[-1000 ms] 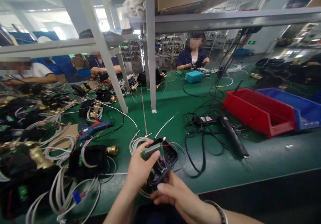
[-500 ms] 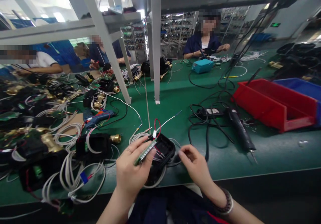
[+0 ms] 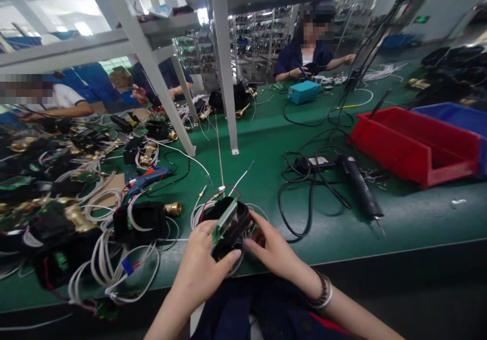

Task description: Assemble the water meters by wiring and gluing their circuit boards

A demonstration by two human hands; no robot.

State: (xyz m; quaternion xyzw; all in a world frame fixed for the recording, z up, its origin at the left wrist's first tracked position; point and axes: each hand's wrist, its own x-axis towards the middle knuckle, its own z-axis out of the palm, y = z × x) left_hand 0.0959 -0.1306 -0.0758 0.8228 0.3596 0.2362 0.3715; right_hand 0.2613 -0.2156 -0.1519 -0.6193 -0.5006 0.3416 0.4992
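Close to the table's near edge, my left hand (image 3: pixel 201 259) is closed around a green circuit board (image 3: pixel 225 222) and the side of a black plastic housing (image 3: pixel 239 223). The board stands tilted along the housing's left side. My right hand (image 3: pixel 272 243) grips the housing from the right, its fingers partly hidden behind it. A red wire and a white lead (image 3: pixel 243 176) come out at the far side. Coiled grey cable (image 3: pixel 198 213) lies just beyond my left hand.
A black electric screwdriver (image 3: pixel 359 188) with looped cord lies to the right, before a red bin (image 3: pixel 403 152). At left are several housings with brass fittings (image 3: pixel 173 208) and a blue glue gun (image 3: pixel 150 180). Metal posts (image 3: pixel 224 76) rise ahead; co-workers sit beyond.
My right hand has moved left and taken hold of the black housing. The housing is now raised and tilted against the circuit board in my left hand.
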